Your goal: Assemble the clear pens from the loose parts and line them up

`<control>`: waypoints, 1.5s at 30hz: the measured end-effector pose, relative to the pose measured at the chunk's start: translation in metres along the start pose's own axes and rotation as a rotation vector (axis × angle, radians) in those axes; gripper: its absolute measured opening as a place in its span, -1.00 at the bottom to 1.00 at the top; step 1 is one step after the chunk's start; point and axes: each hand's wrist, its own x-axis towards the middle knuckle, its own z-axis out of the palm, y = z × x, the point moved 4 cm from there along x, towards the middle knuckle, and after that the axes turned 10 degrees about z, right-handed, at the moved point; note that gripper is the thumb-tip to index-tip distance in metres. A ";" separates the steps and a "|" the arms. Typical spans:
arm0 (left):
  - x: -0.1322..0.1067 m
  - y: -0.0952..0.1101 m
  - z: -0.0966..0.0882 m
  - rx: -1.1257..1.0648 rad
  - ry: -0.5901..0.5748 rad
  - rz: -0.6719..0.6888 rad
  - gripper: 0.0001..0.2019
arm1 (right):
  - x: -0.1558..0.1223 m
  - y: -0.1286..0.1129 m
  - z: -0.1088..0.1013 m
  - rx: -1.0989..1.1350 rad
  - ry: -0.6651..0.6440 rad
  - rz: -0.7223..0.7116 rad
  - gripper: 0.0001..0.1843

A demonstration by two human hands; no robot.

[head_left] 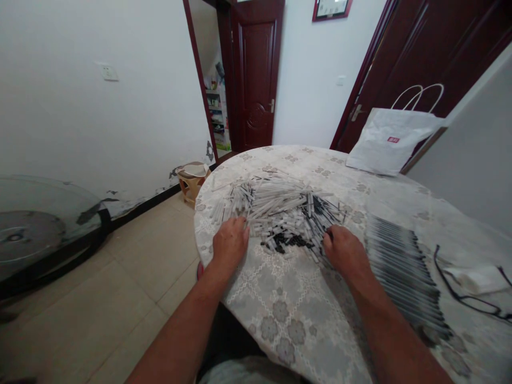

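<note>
A heap of pen parts covers the middle of the round table. Whitish pen barrels point(276, 200) make up most of it, with thin dark refills point(323, 210) on its right side and small black caps point(290, 240) at the near edge. My left hand point(231, 237) is closed at the left edge of the heap, beside the barrels; what its fingers hold is hidden. My right hand point(347, 249) is pinched closed by the refills, with something small and dark at its fingertips. To its right, pens point(404, 272) lie side by side in a long row.
Black-framed glasses point(468, 298) and a white tissue pack point(478, 278) lie at the right. A white paper bag point(394, 138) stands at the table's far right. Left of the table are a small stool point(192, 184) and a large fan point(48, 229). A patterned tablecloth point(280, 325) covers the table.
</note>
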 end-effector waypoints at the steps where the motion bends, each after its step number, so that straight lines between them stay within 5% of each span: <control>1: 0.005 0.002 0.000 0.047 -0.028 0.009 -0.74 | 0.000 0.000 -0.001 0.018 0.028 -0.014 -0.85; 8: 0.027 0.006 0.010 0.224 -0.153 0.058 -0.70 | -0.004 -0.005 -0.005 0.133 0.152 -0.091 -0.92; 16: 0.031 0.005 0.019 0.229 -0.126 0.076 -0.72 | -0.007 -0.012 -0.011 0.155 0.151 -0.102 -0.94; 23: 0.024 0.011 0.007 0.243 -0.054 0.201 -0.77 | -0.007 -0.013 -0.010 0.169 0.158 -0.125 -0.94; 26: 0.018 0.012 -0.001 0.092 -0.010 0.236 -0.80 | -0.008 -0.015 -0.011 0.191 0.160 -0.148 -0.93; 30: 0.018 0.017 -0.009 -0.370 0.095 0.246 -0.79 | -0.009 -0.020 -0.014 0.257 0.183 -0.202 -0.92; 38: 0.030 0.023 0.027 -1.284 0.148 -0.272 -0.70 | -0.007 -0.020 -0.017 0.290 0.171 -0.229 -0.93; 45: 0.028 0.017 0.036 -1.379 0.240 -0.346 -0.70 | -0.006 -0.018 -0.020 0.280 0.155 -0.206 -0.92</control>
